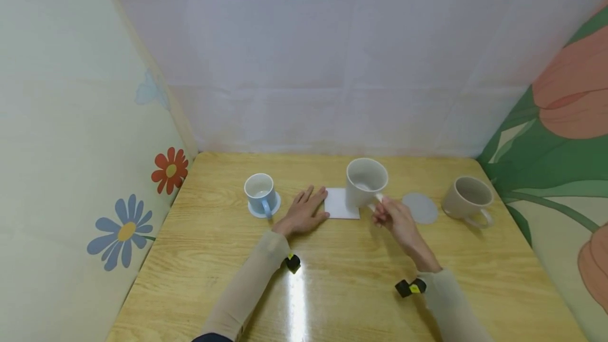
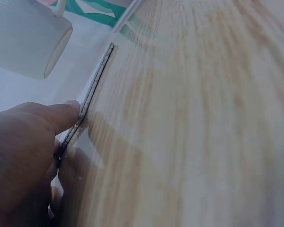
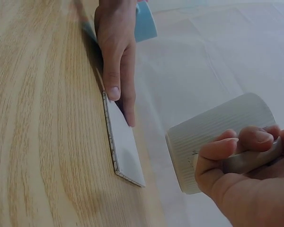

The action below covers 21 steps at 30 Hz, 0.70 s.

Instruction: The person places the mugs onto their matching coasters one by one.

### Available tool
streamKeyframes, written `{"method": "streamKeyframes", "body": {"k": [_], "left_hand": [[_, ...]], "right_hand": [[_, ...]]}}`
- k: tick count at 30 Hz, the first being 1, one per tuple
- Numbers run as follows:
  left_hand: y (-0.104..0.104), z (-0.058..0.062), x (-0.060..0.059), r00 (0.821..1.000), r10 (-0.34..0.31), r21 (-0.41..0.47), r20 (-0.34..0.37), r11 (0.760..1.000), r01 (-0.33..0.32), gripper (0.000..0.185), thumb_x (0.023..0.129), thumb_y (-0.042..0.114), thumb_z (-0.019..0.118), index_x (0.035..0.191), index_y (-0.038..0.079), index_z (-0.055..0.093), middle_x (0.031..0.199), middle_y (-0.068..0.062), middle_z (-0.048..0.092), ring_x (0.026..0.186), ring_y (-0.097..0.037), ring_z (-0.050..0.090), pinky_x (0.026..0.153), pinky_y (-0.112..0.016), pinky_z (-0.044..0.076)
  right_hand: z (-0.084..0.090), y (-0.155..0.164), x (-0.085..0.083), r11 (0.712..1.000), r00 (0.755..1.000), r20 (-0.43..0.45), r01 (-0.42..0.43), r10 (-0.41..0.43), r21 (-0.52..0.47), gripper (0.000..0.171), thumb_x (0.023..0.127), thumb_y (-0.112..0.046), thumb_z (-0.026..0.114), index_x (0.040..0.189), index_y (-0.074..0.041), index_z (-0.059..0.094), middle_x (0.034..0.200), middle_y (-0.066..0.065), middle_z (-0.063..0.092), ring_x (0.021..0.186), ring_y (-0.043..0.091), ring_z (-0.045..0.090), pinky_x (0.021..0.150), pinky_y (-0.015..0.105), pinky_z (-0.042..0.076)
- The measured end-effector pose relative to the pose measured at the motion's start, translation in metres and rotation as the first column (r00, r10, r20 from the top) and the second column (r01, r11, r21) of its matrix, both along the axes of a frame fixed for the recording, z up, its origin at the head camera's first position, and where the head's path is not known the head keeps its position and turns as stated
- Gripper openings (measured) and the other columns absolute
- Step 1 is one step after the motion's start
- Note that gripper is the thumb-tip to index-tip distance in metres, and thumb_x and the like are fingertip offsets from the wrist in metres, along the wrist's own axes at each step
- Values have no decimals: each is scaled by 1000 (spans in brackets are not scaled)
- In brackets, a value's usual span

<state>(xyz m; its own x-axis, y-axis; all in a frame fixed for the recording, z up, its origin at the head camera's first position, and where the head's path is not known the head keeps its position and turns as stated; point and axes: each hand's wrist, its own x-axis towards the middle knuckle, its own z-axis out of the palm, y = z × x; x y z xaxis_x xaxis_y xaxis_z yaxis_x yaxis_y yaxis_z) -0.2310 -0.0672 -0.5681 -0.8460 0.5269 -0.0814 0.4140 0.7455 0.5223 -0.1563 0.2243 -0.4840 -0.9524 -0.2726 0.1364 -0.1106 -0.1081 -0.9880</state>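
My right hand (image 1: 386, 210) grips the handle of a white ribbed mug (image 1: 364, 181) and holds it tilted just above a white square coaster (image 1: 340, 205). In the right wrist view the mug (image 3: 217, 137) hangs above the coaster (image 3: 125, 149), with my fingers (image 3: 236, 146) curled round the handle. My left hand (image 1: 304, 210) lies flat on the table with straight fingers, its fingertips touching the coaster's left edge. The left wrist view shows my thumb (image 2: 61, 116) against the coaster's edge (image 2: 92, 94) and the mug (image 2: 28, 40) above.
A light blue mug (image 1: 260, 193) stands on a round coaster at the left. A grey round coaster (image 1: 420, 208) lies bare at the right, next to a beige mug (image 1: 467, 199). Patterned walls close in the wooden table (image 1: 332, 289) on three sides.
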Motion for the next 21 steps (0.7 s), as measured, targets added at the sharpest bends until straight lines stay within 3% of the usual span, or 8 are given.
{"method": "streamKeyframes", "body": {"k": [21], "left_hand": [[-1,8,5,1000,-4,-25,-8,1000,4,73,112,53,44,172,21,19,180,6,10,168,-26,-2,136,-46,-4]], "right_hand": [[1,-5,-4,1000,1000,23,-19,19,2,41,119,-24,31,87,-5,47,79,-1,47,76,11,55,67,24,50]]}}
